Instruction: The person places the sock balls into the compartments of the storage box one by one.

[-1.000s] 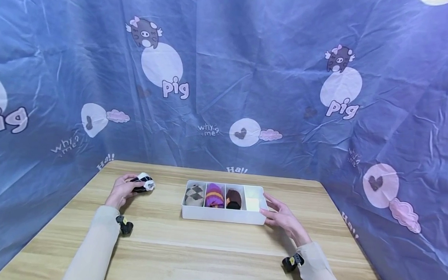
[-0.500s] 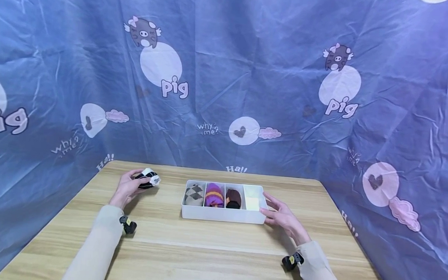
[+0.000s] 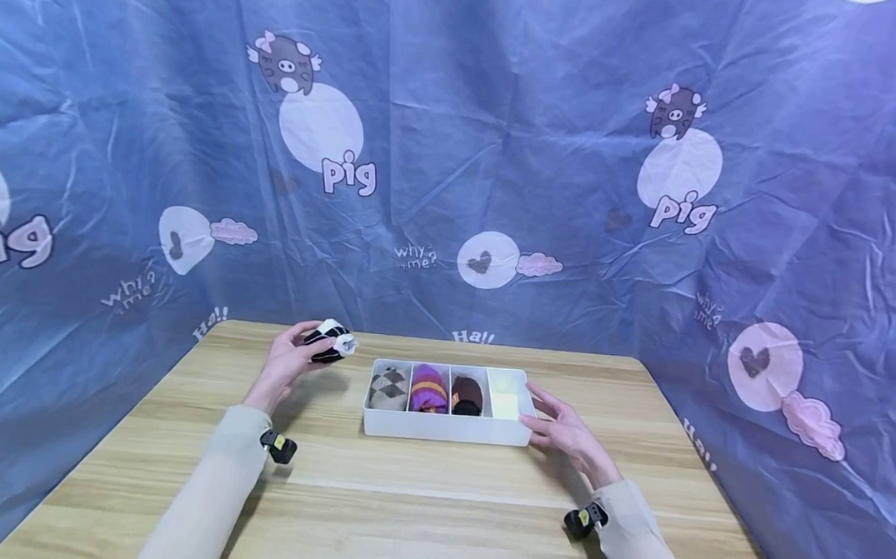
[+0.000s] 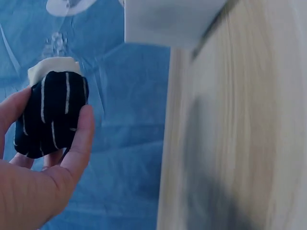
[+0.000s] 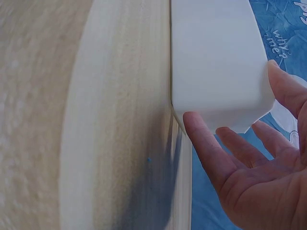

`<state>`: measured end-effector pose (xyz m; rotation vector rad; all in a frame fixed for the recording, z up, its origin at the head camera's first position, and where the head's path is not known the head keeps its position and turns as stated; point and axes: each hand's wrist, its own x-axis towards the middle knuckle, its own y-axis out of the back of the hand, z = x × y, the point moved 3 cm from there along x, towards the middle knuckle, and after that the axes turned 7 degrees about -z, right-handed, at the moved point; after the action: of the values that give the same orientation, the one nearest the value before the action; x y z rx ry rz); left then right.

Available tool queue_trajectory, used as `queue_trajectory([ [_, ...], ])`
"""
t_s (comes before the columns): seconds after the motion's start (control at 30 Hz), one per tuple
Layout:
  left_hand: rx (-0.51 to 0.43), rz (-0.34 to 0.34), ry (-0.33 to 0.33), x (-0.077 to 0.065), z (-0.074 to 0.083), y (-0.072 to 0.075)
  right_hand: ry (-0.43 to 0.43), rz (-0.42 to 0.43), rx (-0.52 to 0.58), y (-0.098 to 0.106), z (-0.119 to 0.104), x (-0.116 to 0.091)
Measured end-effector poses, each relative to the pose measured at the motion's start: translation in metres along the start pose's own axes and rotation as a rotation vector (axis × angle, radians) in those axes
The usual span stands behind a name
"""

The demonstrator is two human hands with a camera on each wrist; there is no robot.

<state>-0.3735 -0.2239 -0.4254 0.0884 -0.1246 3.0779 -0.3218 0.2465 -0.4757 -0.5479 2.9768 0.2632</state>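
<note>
My left hand [image 3: 287, 362] grips a rolled-up sock [image 3: 327, 343], black with thin white lines and a white end. It holds the sock above the table, left of a white divided box [image 3: 441, 428]. The left wrist view shows the sock [image 4: 53, 110] between thumb and fingers. My right hand [image 3: 567, 435] holds the right end of the box, its digits spread about the corner in the right wrist view. Three compartments hold rolled socks: a grey argyle one [image 3: 389, 389], a purple-and-orange striped one [image 3: 430, 389] and a dark brown one [image 3: 467, 395]. The rightmost compartment shows its bare floor.
The box stands on a wood-grain table [image 3: 408, 511], towards its far side. Blue printed fabric [image 3: 439, 146] hangs behind the table and along both sides. A small black device [image 3: 279, 447] sits on each wrist.
My left hand has lifted the black-and-white sock off the table and carried it rightward, closer to the box. The right hand and the box have stayed in place.
</note>
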Motion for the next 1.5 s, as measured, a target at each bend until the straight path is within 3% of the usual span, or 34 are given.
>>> queue_trajectory([
  [0.37,-0.029,-0.044,-0.063,0.0,0.007,-0.032,-0.001,0.005,-0.001,-0.001,-0.001,0.0],
  [1.1,0.071,-0.142,-0.093,0.005,-0.008,-0.096,-0.013,0.008,-0.024,-0.002,-0.001,-0.001],
  [1.4,0.092,-0.18,-0.077,-0.003,-0.002,-0.112,-0.009,0.005,-0.027,-0.001,-0.001,-0.001],
  [1.5,0.081,-0.178,-0.08,0.002,-0.009,-0.113,-0.011,0.013,-0.023,0.0,0.0,-0.001],
])
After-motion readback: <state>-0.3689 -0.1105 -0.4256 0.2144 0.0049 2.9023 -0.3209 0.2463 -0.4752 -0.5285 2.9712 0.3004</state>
